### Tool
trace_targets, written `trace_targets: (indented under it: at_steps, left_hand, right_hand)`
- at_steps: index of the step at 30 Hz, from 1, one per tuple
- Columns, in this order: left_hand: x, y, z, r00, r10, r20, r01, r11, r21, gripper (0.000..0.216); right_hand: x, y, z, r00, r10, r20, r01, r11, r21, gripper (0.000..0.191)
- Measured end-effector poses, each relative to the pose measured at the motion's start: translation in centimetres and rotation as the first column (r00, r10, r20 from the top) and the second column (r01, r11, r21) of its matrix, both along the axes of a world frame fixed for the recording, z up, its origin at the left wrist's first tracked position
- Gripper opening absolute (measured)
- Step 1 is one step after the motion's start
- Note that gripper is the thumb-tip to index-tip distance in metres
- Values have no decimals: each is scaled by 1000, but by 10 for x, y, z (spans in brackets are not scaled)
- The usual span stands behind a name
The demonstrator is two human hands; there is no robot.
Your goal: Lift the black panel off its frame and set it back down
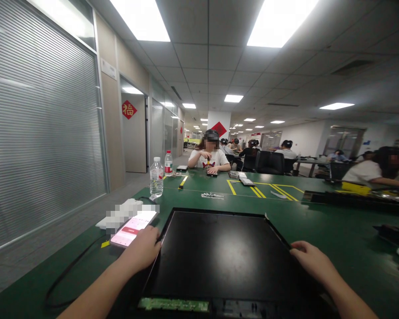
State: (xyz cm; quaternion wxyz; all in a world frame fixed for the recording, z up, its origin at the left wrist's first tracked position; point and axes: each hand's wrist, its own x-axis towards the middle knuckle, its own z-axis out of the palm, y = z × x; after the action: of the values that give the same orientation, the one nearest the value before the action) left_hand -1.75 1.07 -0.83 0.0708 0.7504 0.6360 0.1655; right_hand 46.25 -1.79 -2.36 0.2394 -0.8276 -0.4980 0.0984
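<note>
A large flat black panel [219, 252] lies on the green table [346, 230] in front of me, with a green circuit strip [173, 304] showing along its near edge. My left hand [142, 249] grips the panel's left edge, fingers curled around it. My right hand [310, 260] rests on the panel's right edge, fingers bent over the rim. A phone [133, 228] with a lit pink screen lies just left of my left hand.
A black cable [69, 270] runs across the table's left side. Two water bottles [156, 177] stand further back on the left. A person [210, 155] sits working at the far end; others sit at right. Yellow tape lines [259, 190] mark the table.
</note>
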Motion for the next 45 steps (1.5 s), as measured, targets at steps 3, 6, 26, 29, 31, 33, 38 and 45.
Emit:
trace_targets:
  at_steps: [3,6,26,29,31,33,38,45]
  left_hand:
    - [2,-2,2,1000,-6,26,6,1000,2,13]
    - [3,-1,1,996,2,93,-2,1000,3,12]
    - [16,21,0,258,354,899,-28,933,-359,29]
    - [18,24,0,190,373,908,25,923,-384,28]
    - [18,24,3,185,377,908,54,918,-392,30]
    - [19,24,7,206,379,902,59,915,-399,32]
    - [22,28,15,307,343,888,8,932,-363,33]
    - [26,43,10,532,251,808,12,953,-304,21]
  right_hand:
    - [-3,0,-1,999,30,24,-29,999,-17,35]
    - [-5,-1,1,999,31,22,-30,999,-30,36]
    - [2,5,5,1000,-17,21,18,998,-64,34]
    - [4,7,7,1000,-12,17,14,996,-84,33]
    - [7,9,9,1000,0,15,2,995,-99,30]
    - [10,13,13,1000,19,19,-17,994,-107,24]
    - [7,20,27,997,61,54,-54,991,-121,16]
    - [-1,31,34,992,68,108,-50,986,-159,11]
